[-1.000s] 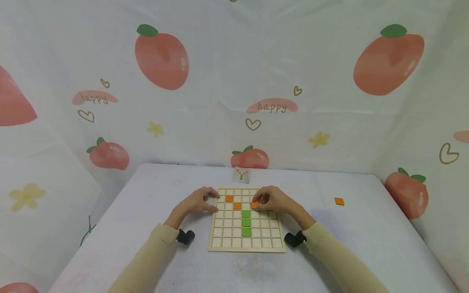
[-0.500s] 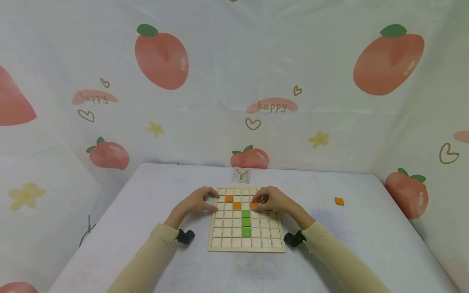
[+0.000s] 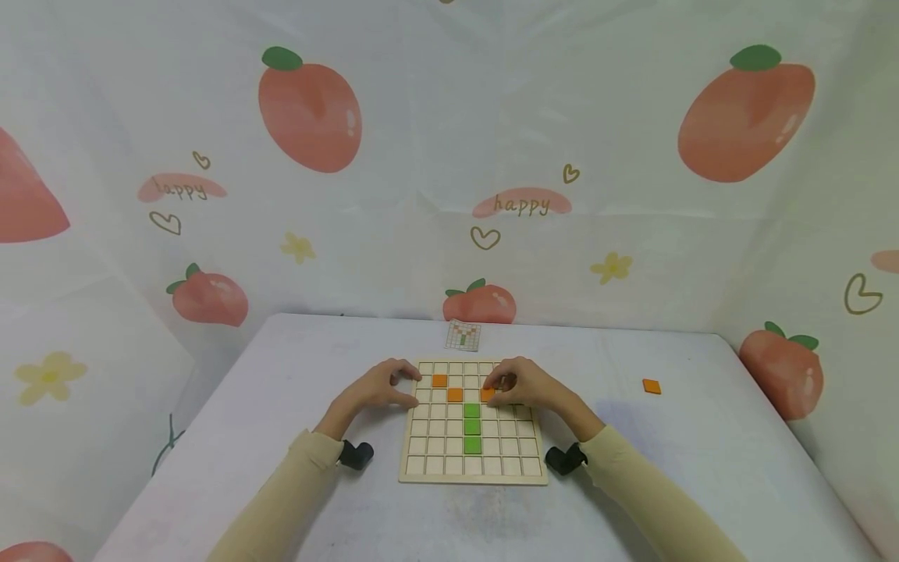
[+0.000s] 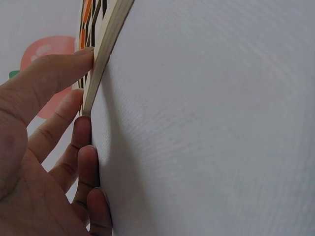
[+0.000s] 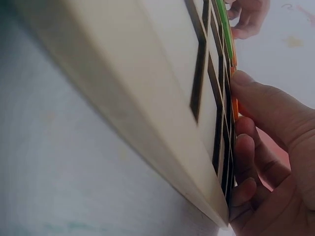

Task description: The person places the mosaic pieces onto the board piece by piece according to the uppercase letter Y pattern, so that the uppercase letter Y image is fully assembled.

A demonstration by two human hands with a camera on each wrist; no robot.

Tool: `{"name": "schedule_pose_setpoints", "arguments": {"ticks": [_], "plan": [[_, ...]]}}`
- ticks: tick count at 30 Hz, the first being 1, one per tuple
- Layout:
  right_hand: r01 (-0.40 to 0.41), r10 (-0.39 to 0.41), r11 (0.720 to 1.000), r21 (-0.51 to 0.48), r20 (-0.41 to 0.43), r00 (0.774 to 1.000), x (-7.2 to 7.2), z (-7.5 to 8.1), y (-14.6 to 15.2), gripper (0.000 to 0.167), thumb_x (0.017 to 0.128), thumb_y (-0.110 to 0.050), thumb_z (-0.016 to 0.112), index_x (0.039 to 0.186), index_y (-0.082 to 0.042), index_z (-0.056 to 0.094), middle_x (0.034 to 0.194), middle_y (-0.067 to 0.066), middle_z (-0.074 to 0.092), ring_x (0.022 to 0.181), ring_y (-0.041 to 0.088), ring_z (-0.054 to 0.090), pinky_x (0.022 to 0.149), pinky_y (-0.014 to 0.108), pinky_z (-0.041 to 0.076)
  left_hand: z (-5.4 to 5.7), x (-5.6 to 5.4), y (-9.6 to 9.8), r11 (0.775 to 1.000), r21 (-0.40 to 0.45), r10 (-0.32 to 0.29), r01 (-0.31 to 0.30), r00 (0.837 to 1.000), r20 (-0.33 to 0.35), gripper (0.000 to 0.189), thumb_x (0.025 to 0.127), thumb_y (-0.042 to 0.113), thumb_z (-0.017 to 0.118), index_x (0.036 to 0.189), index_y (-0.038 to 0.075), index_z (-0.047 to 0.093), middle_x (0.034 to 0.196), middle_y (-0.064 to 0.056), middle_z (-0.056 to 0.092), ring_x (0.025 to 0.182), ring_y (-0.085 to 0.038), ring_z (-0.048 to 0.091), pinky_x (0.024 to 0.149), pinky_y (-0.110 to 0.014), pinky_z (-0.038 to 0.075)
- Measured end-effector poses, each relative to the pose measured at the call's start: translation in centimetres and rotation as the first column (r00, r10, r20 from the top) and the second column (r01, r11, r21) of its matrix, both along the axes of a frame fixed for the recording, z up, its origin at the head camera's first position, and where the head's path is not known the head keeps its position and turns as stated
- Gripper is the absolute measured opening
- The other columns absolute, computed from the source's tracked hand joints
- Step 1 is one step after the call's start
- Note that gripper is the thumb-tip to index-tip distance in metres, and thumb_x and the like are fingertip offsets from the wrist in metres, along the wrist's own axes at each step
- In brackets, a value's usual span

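Observation:
A pale wooden grid board (image 3: pixel 502 466) lies flat on the table. Along its left edge rests my left hand (image 3: pixel 378 385), thumb (image 4: pixel 61 69) and forefinger spread apart and touching the rim. With thumb and fingertips, my right hand (image 3: pixel 530 384) pinches an orange square tile (image 3: pixel 488 395) at a cell right of centre in the upper part of the board; the fingers partly cover it. Two more orange tiles (image 3: pixel 455 395) sit in cells on the upper left. Three green tiles (image 3: pixel 472 427) form a column down the middle.
Behind the board lies a small pattern card (image 3: pixel 463 336) with a coloured grid. A loose orange tile (image 3: pixel 652 386) is on the white table (image 3: pixel 604 499) to the right. A fruit-printed white curtain (image 3: pixel 421 156) hangs around the back and sides.

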State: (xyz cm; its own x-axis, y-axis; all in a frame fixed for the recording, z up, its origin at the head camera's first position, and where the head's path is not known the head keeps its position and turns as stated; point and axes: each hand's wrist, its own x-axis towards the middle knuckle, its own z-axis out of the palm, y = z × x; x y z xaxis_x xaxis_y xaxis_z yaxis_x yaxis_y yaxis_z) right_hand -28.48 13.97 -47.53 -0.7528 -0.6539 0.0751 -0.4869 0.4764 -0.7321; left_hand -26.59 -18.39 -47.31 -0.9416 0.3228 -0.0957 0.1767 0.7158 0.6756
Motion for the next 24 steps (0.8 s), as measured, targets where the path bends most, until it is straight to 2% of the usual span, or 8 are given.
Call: {"name": "schedule_pose_setpoints", "arguments": {"ticks": [11,24], "plan": [[-0.029,0.028,0.999,-0.046,-0.006,1.000,-0.1,0.4,0.8,0.017,0.086,-0.014,0.084,0.100,-0.008,0.077,0.093,-0.001,0.068,0.079,0.015,0.060,0.073,0.030,0.053,0.2,0.2,0.1,1.000,0.007,0.007,-0.007,1.000,0.008,0.040,0.077,0.014,0.090,0.111,0.011,0.070,0.116,-0.003,0.062,0.111,-0.028,0.053,0.102,-0.047,0.044],[0.028,-0.028,0.994,-0.107,-0.005,1.000,0.3,1.5,5.0,0.021,0.085,-0.009,0.083,0.102,0.001,0.075,0.094,0.004,0.070,0.081,0.022,0.064,0.073,0.031,0.055,0.3,0.2,0.1,1.000,-0.007,0.016,-0.016,1.000,0.010,0.040,0.077,0.014,0.090,0.111,0.012,0.070,0.116,-0.003,0.061,0.108,-0.028,0.053,0.099,-0.046,0.045]]}}
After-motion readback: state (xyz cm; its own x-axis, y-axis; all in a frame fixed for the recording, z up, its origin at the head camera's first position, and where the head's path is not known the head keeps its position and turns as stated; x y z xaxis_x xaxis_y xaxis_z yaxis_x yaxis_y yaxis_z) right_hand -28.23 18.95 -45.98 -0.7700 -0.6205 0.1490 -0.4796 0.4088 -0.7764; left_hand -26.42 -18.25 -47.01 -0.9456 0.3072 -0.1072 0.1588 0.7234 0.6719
